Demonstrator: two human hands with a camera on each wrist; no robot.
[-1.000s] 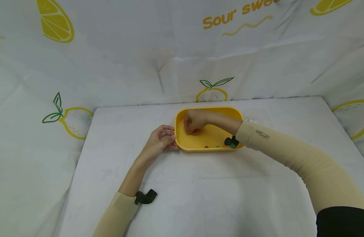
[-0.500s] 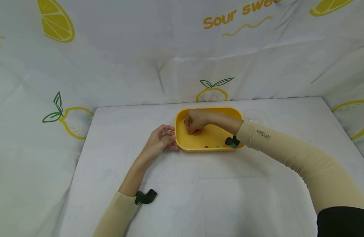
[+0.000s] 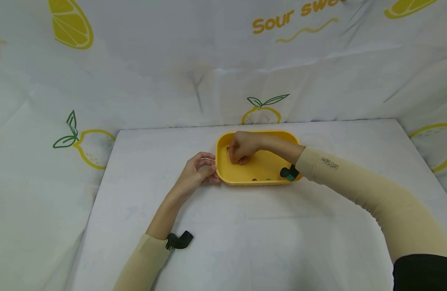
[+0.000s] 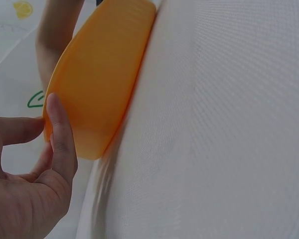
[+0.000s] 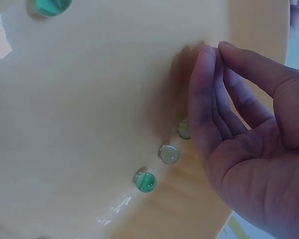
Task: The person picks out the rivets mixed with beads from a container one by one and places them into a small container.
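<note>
A yellow tray (image 3: 259, 171) sits toward the back of the white table. My left hand (image 3: 198, 171) touches its left end, with relaxed fingers against the outer wall and rim in the left wrist view. My right hand (image 3: 243, 147) reaches inside the tray near the left end, its thumb and fingertips together; whether anything lies between them is hidden. Glass marbles rest on the tray floor: a brown one (image 3: 228, 148) beside the right fingers, a reddish one (image 3: 254, 180) and a green one (image 3: 268, 179) along the near wall. The right wrist view shows a green-white marble (image 5: 145, 182) and a clear marble (image 5: 169, 154).
White cloth covers the table (image 3: 223, 234), and a lemon-printed curtain (image 3: 154, 81) hangs behind it. Another teal marble (image 5: 52, 5) lies at the upper left of the right wrist view. A faint transparent item (image 3: 316, 139) lies right of the tray.
My right hand has shifted slightly to the right and lifted a little within the tray, uncovering more of the brown marble. The left hand keeps its place at the tray's end.
</note>
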